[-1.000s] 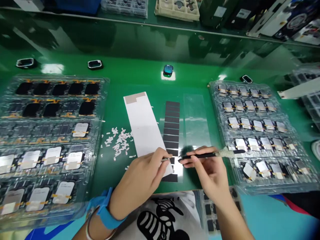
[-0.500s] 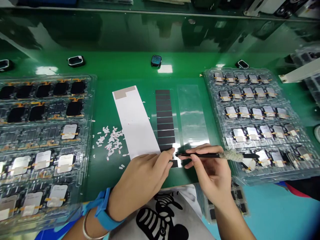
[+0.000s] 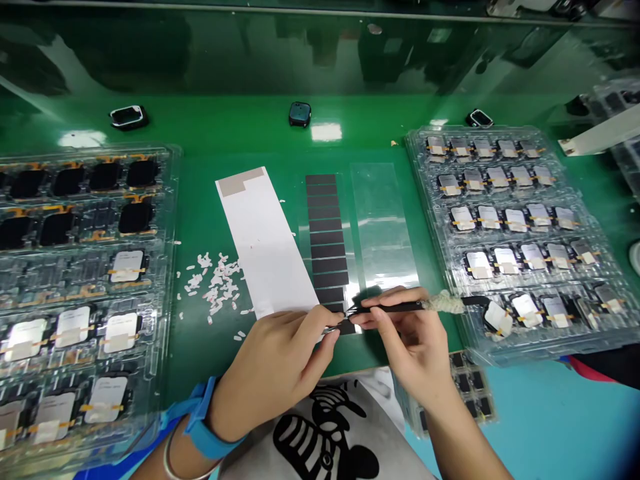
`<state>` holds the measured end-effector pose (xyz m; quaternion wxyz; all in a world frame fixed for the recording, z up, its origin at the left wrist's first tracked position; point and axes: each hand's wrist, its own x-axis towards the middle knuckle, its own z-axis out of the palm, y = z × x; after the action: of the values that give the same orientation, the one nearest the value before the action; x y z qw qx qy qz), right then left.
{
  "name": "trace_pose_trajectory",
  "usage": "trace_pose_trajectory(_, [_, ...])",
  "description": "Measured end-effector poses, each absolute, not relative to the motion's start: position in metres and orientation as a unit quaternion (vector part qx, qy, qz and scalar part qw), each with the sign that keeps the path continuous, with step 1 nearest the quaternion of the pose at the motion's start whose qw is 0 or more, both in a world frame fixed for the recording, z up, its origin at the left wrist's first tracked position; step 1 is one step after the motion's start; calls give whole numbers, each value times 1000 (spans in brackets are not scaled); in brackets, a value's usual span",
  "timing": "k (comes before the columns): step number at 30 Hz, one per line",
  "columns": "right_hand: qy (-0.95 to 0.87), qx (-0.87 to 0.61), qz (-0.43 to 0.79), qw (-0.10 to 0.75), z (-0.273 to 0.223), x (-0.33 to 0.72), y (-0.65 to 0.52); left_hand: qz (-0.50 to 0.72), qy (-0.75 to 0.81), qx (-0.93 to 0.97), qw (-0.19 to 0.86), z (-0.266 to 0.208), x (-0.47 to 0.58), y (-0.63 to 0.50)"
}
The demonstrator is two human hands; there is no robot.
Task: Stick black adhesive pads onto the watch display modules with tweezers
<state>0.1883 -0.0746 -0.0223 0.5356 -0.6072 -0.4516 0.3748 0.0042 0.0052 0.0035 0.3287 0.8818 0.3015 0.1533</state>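
Note:
My right hand (image 3: 415, 333) is closed around a slim black pen-like tool (image 3: 400, 307) with pale wrapping near its rear end. Its tip is beside the fingertips of my left hand (image 3: 285, 360). The thumb and forefinger of that left hand pinch a small, thin, shiny piece (image 3: 331, 329), mostly hidden by the fingers. Both hands are over the near end of a clear sheet carrying a column of black rectangular strips (image 3: 326, 237). A long white card (image 3: 265, 247) with a greyish-beige patch lies left of the strips, its near end under my left hand.
Clear trays of small screen modules stand to the left (image 3: 170, 200) and right (image 3: 417, 180). A clear film (image 3: 383, 220) lies right of the strips. Small white scraps (image 3: 220, 283) are scattered left of the card. Several watch-like cases, one dark (image 3: 300, 114), sit at the back.
Both hands have shifted slightly, and the fingers of the left hand now show a shiny piece between them. The tool's tip has moved slightly left. The whole view has shifted a little.

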Motion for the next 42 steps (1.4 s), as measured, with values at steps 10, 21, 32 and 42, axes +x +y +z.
trace_pose_trajectory(10, [-454, -618, 359, 533, -22, 185, -72, 163, 300, 881, 328, 5, 3, 4])
trace_pose_trajectory(21, [-392, -595, 331, 618, -8, 186, -65, 226, 366, 807, 404, 5, 8, 4])
trace_pose_trajectory(32, [-508, -436, 258, 697, 23, 139, -37, 332, 410, 746, 406, 14, 8, 9])
trace_pose_trajectory(42, [-494, -445, 228, 711, 11, 128, -27, 348, 394, 733, 432, 6, 4, 9])
